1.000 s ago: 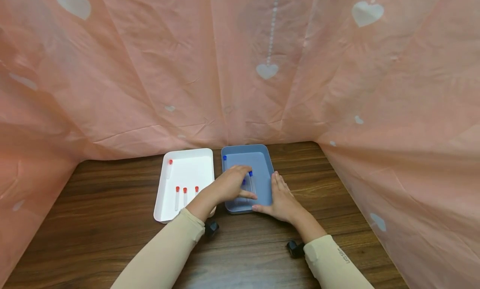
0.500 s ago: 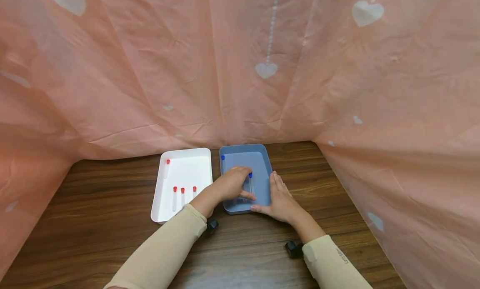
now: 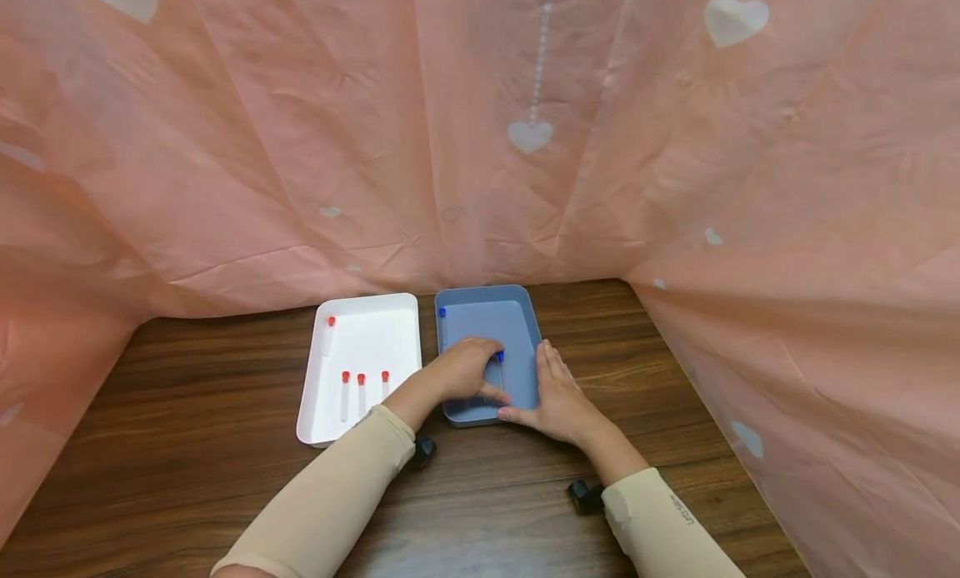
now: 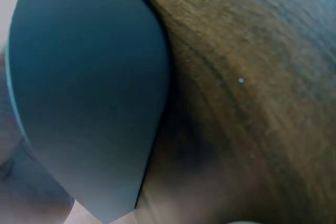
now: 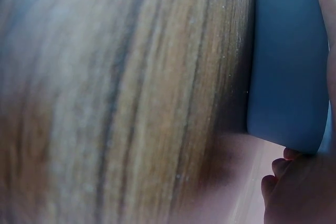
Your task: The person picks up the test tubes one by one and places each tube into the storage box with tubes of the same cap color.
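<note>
In the head view my left hand (image 3: 467,370) arches over the near part of the blue tray (image 3: 487,299). Its index fingertip is at the cap of a blue-capped test tube (image 3: 500,357), and its thumb is by the tube's lower end. The other fingers are hidden, and I cannot tell if they grip anything. My right hand (image 3: 558,403) rests against the tray's right wall with straight fingers, its thumb over the near-right rim. The right wrist view shows the tray's outer wall (image 5: 289,61) beside that hand. Another blue-capped test tube (image 3: 443,326) lies at the tray's far-left side.
A white tray (image 3: 375,305) stands left of the blue one, holding several red-capped test tubes (image 3: 345,399), partly behind the left forearm. Both trays are on a dark wooden table (image 3: 187,445). A pink curtain (image 3: 300,145) with hearts encloses the back and sides.
The blue-capped tube by my left hand has shifted slightly nearer to me. A second blue cap beside it has gone out of sight behind the hand. The head view has turned slightly.
</note>
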Available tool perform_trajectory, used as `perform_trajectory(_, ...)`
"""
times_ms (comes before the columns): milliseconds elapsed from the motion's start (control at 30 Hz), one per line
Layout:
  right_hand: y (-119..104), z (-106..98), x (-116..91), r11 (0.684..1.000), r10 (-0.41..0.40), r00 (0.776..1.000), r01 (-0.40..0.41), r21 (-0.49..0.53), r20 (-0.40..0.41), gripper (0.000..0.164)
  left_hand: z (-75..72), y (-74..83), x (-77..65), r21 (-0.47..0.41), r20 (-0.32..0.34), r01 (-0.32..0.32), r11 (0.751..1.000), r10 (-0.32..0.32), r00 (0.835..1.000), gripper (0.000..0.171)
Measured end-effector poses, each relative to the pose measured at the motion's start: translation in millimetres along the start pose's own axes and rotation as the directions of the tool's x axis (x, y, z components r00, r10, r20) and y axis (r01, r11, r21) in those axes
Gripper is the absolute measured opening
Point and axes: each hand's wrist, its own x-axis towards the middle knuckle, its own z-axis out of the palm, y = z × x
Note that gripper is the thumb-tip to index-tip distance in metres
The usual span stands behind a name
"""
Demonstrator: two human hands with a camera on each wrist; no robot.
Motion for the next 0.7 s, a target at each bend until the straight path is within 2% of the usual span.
perform_trajectory(267, 0, 0, 0, 1.0, -0.002, 1.0, 0.002, 0.007, -0.004, 0.141, 8.0, -2.7, 3.2, 0.038, 0.022, 0.03, 0.999, -0.031, 0.999, 0.1)
perform_trajectory(700, 0, 1, 1, 1.0, -0.003, 1.0, 0.003, 0.003, -0.003, 0.14, 16.4, -3.2, 7.5, 0.094, 0.024, 0.046, 0.994, -0.049, 0.999, 0.101)
